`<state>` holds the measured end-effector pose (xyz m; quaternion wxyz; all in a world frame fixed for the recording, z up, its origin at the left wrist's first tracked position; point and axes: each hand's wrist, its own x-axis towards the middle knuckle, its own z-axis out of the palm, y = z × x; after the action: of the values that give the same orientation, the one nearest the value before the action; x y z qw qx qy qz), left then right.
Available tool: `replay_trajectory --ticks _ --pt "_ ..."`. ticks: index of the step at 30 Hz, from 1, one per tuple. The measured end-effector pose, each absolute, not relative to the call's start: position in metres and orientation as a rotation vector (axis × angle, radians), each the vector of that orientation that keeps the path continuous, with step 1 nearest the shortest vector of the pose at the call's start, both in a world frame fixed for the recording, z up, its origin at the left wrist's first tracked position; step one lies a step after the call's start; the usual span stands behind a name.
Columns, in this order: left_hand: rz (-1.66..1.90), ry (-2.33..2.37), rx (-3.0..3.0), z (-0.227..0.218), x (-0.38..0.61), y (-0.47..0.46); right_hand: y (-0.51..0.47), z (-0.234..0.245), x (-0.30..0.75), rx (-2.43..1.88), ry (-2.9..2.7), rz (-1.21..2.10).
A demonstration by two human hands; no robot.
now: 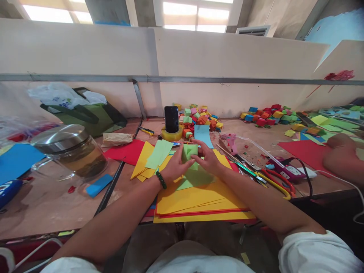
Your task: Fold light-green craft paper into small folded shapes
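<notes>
Between my two hands is a light green folded paper piece (190,151), held over the stack of yellow sheets (193,201). My left hand (176,163) grips its left side, with the thumb reaching across the front. My right hand (208,158) closes on the right side, its thumb meeting the front face. Under the hands lies a flat light green sheet (196,180) on the yellow stack. Beside my left hand, light green strips (159,153) rest on yellow pieces. A light blue paper (203,135) lies just beyond my right hand.
A phone (171,119) stands in a tape roll (171,134), near a pile of paper cubes (199,117). Scissors (247,163), pliers (280,180) and a pink glue gun (231,143) lie at right. A glass tea jar (76,151) stands left. Another person's arm (344,155) rests far right.
</notes>
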<state>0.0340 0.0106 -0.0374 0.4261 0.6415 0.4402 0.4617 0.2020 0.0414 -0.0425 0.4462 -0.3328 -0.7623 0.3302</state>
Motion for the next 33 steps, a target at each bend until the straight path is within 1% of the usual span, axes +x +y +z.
replay_trajectory --ticks 4,8,12,16,20,29,33 --pt "1.137 1.163 1.589 -0.039 0.033 0.013 0.042 -0.043 0.203 -0.838 -1.879 0.853" --pt "1.167 1.001 1.290 -0.039 0.028 0.019 0.043 -0.041 0.207 -0.858 -1.887 0.737" --pt "1.133 0.939 1.173 -0.040 0.024 0.024 0.047 -0.041 0.209 -0.847 -1.898 0.672" --pt "1.144 0.929 1.072 -0.040 0.022 0.026 0.057 -0.048 0.212 -0.867 -1.820 0.731" --pt "1.186 0.928 1.005 -0.039 0.020 0.027 0.064 -0.055 0.216 -0.784 -1.729 0.826" --pt "1.232 0.887 0.985 -0.040 0.020 0.025 0.053 -0.045 0.219 -0.586 -2.082 0.629" --pt "1.166 0.887 1.000 -0.039 0.021 0.025 0.054 -0.044 0.218 -0.567 -2.123 0.658"
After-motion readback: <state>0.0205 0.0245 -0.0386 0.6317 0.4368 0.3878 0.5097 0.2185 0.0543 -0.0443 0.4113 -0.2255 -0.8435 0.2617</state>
